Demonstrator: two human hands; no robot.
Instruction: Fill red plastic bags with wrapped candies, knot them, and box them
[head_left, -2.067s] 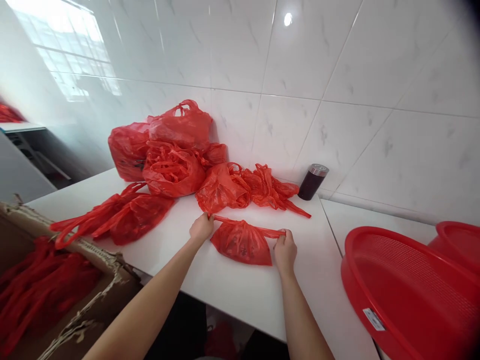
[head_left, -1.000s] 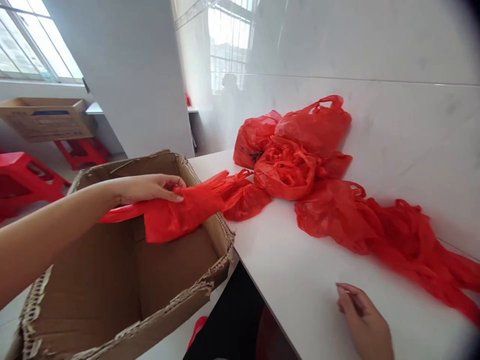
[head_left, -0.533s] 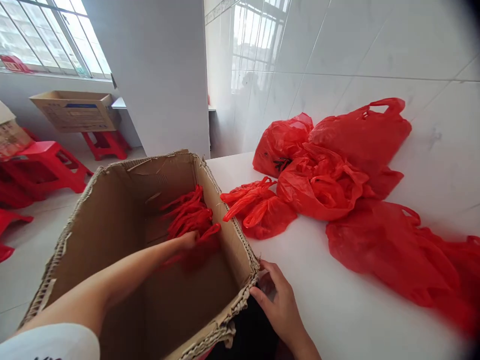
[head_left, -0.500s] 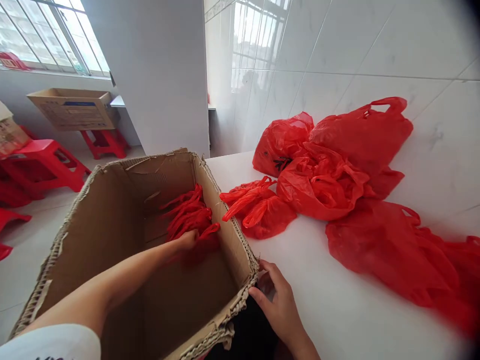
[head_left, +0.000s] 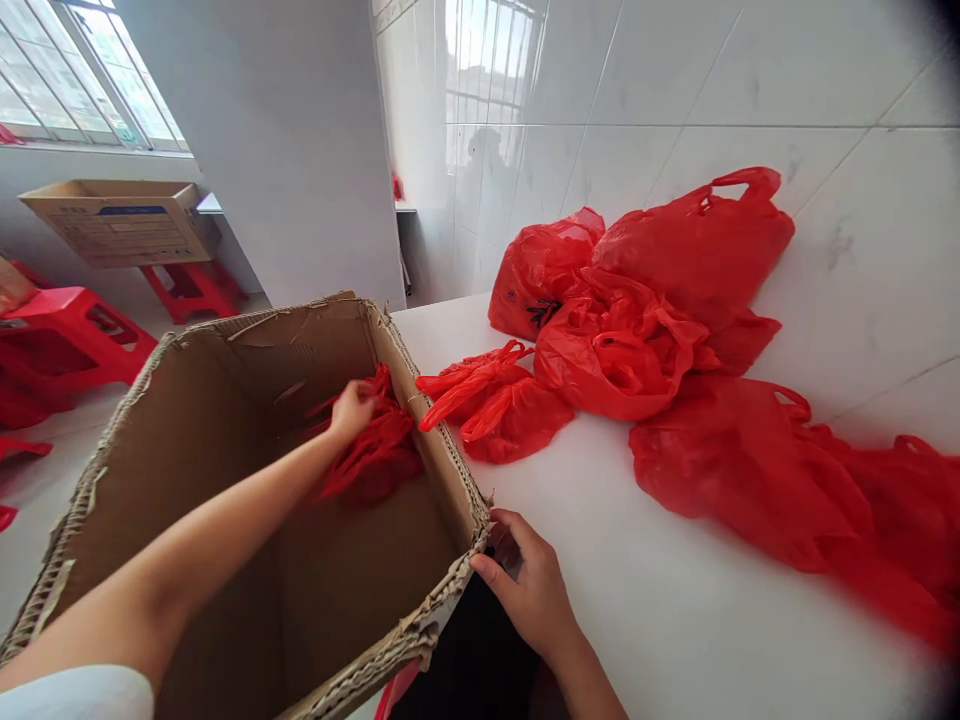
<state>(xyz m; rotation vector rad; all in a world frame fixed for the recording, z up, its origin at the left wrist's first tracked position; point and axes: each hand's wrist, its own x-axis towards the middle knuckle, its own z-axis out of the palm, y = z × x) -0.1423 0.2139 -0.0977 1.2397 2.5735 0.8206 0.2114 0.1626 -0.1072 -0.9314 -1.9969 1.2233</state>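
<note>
A tall open cardboard box [head_left: 225, 400] with rough, torn rims stands in front of me. Inside it, against the right wall, lies a heap of red plastic bags [head_left: 382, 450]. My left hand [head_left: 352, 412] reaches down into the box, its fingers curled on the far part of this heap; the fingertips are partly hidden. At the box's near right corner, my right hand [head_left: 529, 580] grips the edge with thumb and fingers. Beside the box on the white table, a knotted red bag [head_left: 525, 410] leans near the rim, its handles reaching over it.
Several full red plastic bags [head_left: 697, 250] are piled on the white table [head_left: 592, 520] by the tiled wall. More red bags [head_left: 757, 470] lie to the right. Across the floor, another cardboard box [head_left: 120, 225] rests on a red stool [head_left: 184, 285]; a second red stool [head_left: 75, 330] stands nearer.
My left hand has moved up and toward the far end of the bag heap. The view has shifted slightly right. My right hand stays at the box corner.
</note>
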